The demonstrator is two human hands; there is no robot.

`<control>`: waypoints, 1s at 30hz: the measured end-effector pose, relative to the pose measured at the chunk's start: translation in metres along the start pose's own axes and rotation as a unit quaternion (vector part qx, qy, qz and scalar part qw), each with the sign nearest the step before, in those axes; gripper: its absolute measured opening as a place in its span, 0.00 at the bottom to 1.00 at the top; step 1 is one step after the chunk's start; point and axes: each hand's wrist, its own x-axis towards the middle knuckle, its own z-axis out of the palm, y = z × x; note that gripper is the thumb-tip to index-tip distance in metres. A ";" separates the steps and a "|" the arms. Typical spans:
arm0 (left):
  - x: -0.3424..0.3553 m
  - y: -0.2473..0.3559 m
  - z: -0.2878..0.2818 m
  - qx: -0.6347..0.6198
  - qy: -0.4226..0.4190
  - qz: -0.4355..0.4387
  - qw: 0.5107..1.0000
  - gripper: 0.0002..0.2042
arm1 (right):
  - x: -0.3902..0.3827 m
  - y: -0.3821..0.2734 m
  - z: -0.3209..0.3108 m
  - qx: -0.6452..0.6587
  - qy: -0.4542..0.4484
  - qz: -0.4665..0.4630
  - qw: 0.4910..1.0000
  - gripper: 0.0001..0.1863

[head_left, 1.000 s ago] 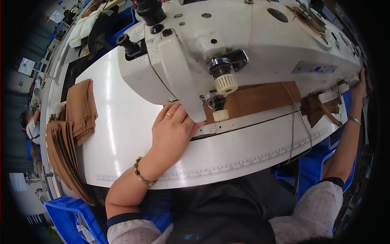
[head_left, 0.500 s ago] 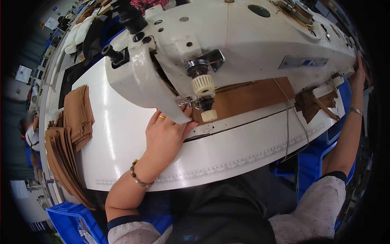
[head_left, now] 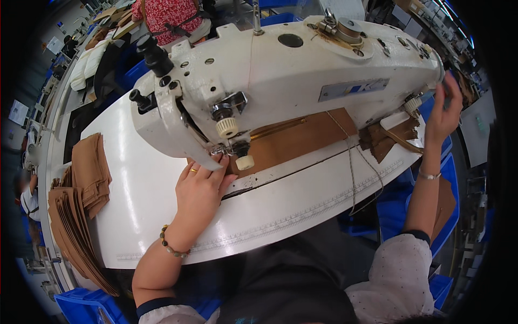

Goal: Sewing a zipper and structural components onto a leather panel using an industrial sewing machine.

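Note:
Beneath the white sewing machine [head_left: 280,70] lies a long brown fabric piece [head_left: 313,135] with a gold-toothed zipper [head_left: 275,127] along it. My left hand [head_left: 199,186] rests at its left end, right by the needle and presser foot. Its index finger and thumb are apart, and the machine head partly hides the other fingertips. At the machine's far right end, my right hand [head_left: 448,110] is raised beside the handwheel [head_left: 439,70], fingers apart and slightly blurred, with nothing seen in it. Grey cords [head_left: 349,156] hang across the brown piece and over the table's front edge.
Stacked brown pieces [head_left: 89,173] and a fanned bundle [head_left: 73,227] lie on the left of the white table [head_left: 140,216]. Brown scraps [head_left: 391,137] sit at the right. Blue bins [head_left: 89,308] stand below the table. Beyond the machine is a person in red [head_left: 167,19].
My right hand has come off the machine's right end, and its fingers have spread. The left hand stays by the needle. The whole view has shifted, showing more behind the machine.

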 end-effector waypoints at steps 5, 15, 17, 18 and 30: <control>-0.001 0.001 0.000 -0.006 0.002 -0.002 1.000 0.15 | -0.068 -0.132 0.015 0.096 -0.370 -0.303 0.873 0.15; -0.016 0.018 -0.013 -0.098 0.138 0.263 0.950 0.09 | 0.002 -0.171 0.003 0.179 -0.515 -0.218 0.810 0.06; -0.019 0.026 -0.013 -0.096 0.138 0.284 0.944 0.10 | 0.005 -0.193 -0.016 0.239 -0.539 -0.215 0.778 0.07; -0.021 0.028 -0.014 -0.090 0.129 0.312 0.937 0.11 | 0.003 -0.205 -0.024 0.286 -0.573 -0.208 0.739 0.08; -0.069 0.087 -0.025 -0.064 0.104 0.111 0.986 0.09 | -0.063 -0.242 -0.060 0.433 -0.661 -0.113 0.603 0.14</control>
